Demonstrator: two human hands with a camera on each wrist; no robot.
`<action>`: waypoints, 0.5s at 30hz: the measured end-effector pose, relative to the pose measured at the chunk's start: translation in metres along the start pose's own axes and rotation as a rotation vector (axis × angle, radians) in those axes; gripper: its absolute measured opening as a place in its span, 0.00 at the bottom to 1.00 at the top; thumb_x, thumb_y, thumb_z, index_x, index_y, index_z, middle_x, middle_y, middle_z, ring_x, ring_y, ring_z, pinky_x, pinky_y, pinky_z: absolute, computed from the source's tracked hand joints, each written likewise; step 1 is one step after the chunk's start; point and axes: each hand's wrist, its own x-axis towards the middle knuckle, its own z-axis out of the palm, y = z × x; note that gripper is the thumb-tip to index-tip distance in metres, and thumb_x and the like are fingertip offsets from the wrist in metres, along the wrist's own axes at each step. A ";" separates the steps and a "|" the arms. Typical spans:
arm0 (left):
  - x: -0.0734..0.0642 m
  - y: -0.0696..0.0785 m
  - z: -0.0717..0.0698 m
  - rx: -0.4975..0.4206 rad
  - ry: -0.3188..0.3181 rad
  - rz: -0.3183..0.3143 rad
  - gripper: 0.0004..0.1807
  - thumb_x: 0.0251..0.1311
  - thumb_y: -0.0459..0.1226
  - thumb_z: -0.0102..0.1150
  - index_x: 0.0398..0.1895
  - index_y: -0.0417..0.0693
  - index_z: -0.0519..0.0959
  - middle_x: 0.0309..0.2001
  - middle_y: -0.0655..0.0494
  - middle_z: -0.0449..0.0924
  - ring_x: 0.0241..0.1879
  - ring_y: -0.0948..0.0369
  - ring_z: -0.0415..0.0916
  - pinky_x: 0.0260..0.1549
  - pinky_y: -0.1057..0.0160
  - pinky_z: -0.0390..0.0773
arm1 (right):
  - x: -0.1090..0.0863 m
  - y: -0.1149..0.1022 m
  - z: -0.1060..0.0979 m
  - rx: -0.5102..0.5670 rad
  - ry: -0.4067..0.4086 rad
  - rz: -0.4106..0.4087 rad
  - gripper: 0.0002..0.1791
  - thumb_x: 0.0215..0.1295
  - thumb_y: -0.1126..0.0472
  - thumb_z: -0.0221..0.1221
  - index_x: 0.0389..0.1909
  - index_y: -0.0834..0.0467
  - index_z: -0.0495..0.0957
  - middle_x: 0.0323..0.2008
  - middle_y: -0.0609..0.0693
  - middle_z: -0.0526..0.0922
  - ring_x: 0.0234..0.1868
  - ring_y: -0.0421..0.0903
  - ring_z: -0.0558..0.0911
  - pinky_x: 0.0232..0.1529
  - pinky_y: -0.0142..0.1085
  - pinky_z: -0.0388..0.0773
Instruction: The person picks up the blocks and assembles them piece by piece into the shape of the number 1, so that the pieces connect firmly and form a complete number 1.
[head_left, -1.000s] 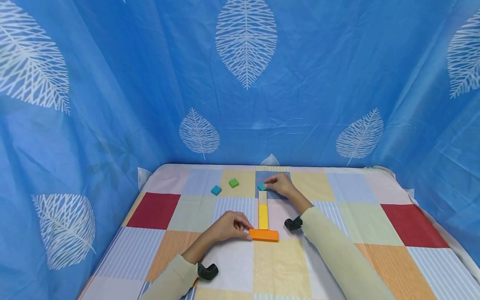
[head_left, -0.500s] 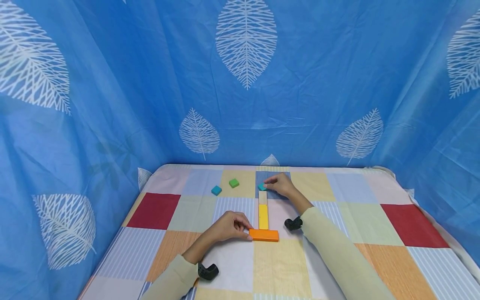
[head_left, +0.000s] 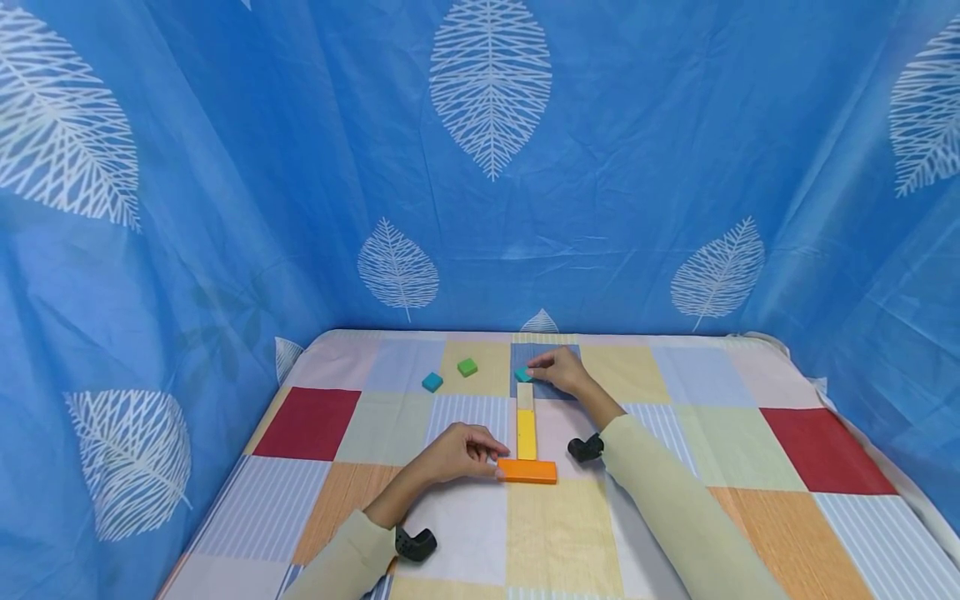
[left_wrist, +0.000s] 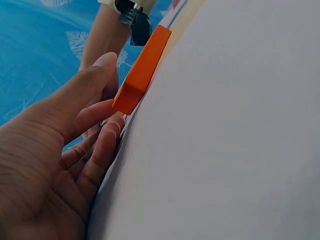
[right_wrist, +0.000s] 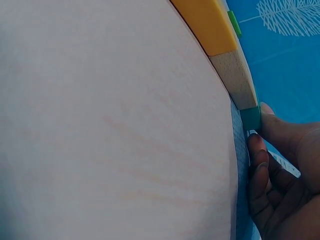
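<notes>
Lifts a fingertip of the left hand [head_left: 459, 454] off the orange block [head_left: 528, 472] at the row's 6 o'clock, leaving that grip apart, touching one end, perhaps for steadiness. Clamps the right hand [head_left: 559, 370] on the teal block [head_left: 521, 376] at 12 o'clock, against the bare wood block [head_left: 525, 397], likely for alignment.

Left hand [head_left: 460, 452] at orange block [head_left: 529, 472], right hand [head_left: 560, 370] pinching teal block [head_left: 521, 375].
Yellow block [head_left: 527, 434], pale block [head_left: 525, 396] lined up between.
</notes>
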 end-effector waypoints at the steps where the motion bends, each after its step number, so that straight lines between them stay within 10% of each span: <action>1: 0.000 -0.001 0.000 -0.001 0.000 0.002 0.15 0.54 0.34 0.77 0.46 0.49 0.89 0.36 0.64 0.85 0.29 0.69 0.74 0.29 0.71 0.75 | 0.000 0.000 0.000 -0.003 0.000 -0.002 0.12 0.67 0.58 0.68 0.46 0.60 0.89 0.43 0.55 0.88 0.43 0.49 0.82 0.44 0.41 0.78; 15: 0.000 0.001 -0.001 -0.052 -0.017 -0.067 0.09 0.68 0.39 0.64 0.46 0.48 0.89 0.36 0.59 0.86 0.26 0.65 0.76 0.29 0.66 0.80 | -0.002 -0.001 0.001 0.000 0.006 -0.011 0.11 0.67 0.60 0.67 0.46 0.61 0.88 0.43 0.56 0.88 0.47 0.53 0.83 0.50 0.47 0.79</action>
